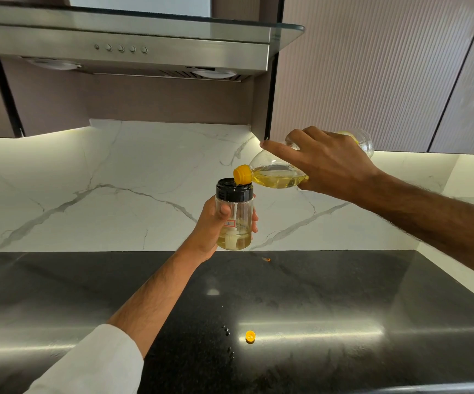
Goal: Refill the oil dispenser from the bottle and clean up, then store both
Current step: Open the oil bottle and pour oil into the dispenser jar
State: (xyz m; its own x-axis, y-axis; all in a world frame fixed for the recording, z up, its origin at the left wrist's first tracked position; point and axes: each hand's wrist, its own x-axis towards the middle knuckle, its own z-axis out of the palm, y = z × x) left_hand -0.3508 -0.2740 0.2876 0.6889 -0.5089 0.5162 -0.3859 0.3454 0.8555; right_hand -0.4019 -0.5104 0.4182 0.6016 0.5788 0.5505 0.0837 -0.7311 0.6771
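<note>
Pouring oil: right hand gripped the tilted bottle, left hand gripped the dispenser.
Refill step under way, judging by the low level; next, righting the bottle would call for slow tilt.

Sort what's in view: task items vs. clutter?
In the job:
oil bottle, tipped in right hand
oil dispenser, held in left hand
yellow cap on countertop

Lying about:
orange scrap
dark droplets
range hood
</note>
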